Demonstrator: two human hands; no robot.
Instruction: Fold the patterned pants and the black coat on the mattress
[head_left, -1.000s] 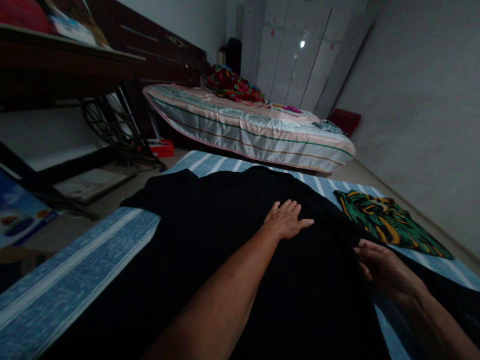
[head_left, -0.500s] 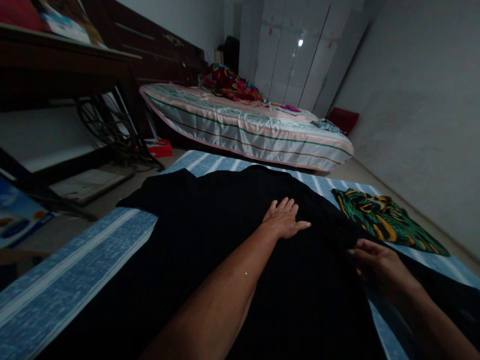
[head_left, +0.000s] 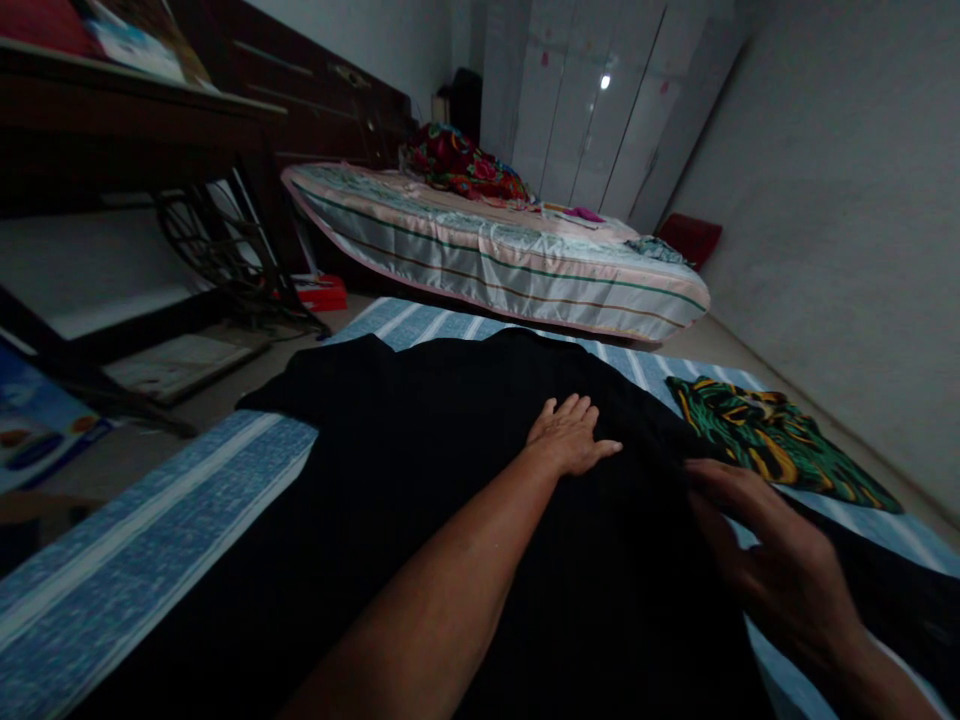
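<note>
Though left hand (head_left: pixel 566 440) flat and wide on black garment (head_left: pixel 442 430) as before, right hand (head_left: pixel 787 555) higher, its grip unclear.

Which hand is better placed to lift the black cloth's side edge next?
Probably the right hand: its blurred fingers are at the side edge of the black cloth. The left hand lies flat on it, fingers spread.

left forearm (head_left: pixel 442 570): bare, tapering | left fingers (head_left: pixel 581 411): bare | right fingers (head_left: pixel 721 477): bare, blurred
</note>
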